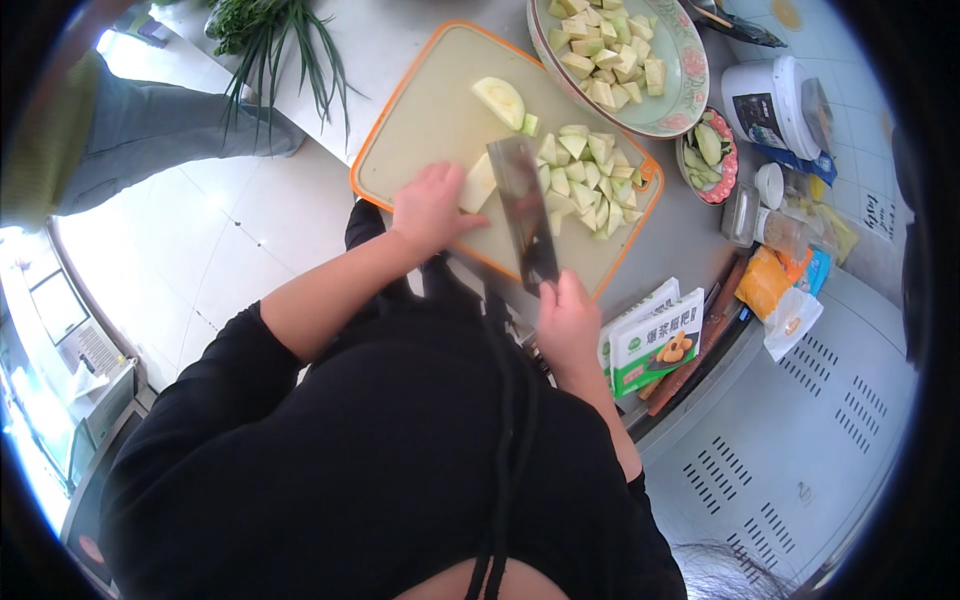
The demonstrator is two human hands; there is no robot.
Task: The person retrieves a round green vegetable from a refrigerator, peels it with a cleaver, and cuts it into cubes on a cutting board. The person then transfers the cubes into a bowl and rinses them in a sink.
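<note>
My right hand point(568, 319) grips the handle of a wide-bladed cleaver point(519, 202), whose blade lies across the middle of a cutting board point(420, 112) with an orange rim. My left hand point(430, 206) rests on the board, its fingers on a pale piece of vegetable point(478, 184) just left of the blade. A half-round vegetable slice point(499, 102) lies farther back, with a small green-edged chunk point(530, 124) touching or close beside it. To the right of the blade spreads a heap of cut pale-green chunks point(589, 180).
A flowered bowl point(696, 71) of cubes overlaps the board's back right corner. Beside it are a pink-rimmed dish point(733, 161) of peelings, a white tub point(769, 105), jars point(741, 214) and food packets point(660, 341). Leafy greens point(289, 56) lie back left; another person's leg point(180, 124) stands nearby.
</note>
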